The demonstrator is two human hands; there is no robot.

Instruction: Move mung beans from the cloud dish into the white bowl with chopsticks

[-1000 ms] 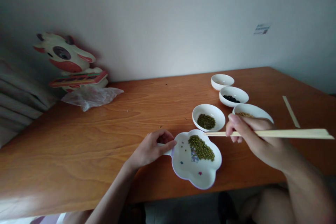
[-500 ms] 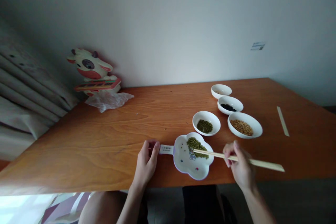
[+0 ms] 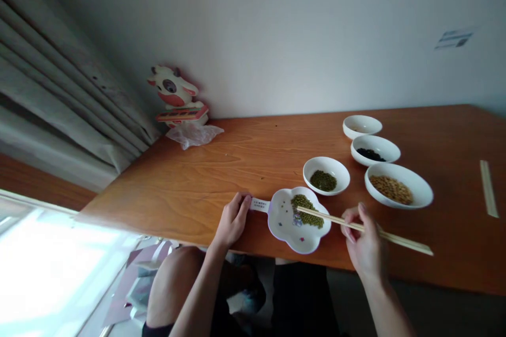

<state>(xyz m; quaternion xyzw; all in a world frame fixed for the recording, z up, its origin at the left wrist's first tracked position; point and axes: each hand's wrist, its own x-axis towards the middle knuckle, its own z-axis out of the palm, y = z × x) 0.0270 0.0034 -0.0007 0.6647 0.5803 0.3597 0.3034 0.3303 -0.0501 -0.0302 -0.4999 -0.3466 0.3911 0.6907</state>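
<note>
My left hand (image 3: 234,219) is closed on the end of the handle of a white flower-shaped dish (image 3: 286,229) with a purple rim. Green mung beans (image 3: 310,214) lie in the dish's upper right part. Chopsticks (image 3: 399,239) rest in my right hand (image 3: 364,242), fingers closed round them, their tips over the beans in the dish; whether they pinch one is too small to tell. Just behind the dish stands a white bowl (image 3: 344,179) holding more mung beans (image 3: 323,181).
To the right are a bowl (image 3: 426,195) of yellowish beans, a bowl (image 3: 393,152) of black beans and a third bowl (image 3: 373,125) with little visible inside. A pale strip (image 3: 489,189) lies far right. A cow toy (image 3: 177,97) and clear plastic bag (image 3: 195,134) sit back left.
The camera view has turned, so the toy and back bowls appear farther right. Both hands keep their holds, and the chopstick tips stay over the mung beans.
</note>
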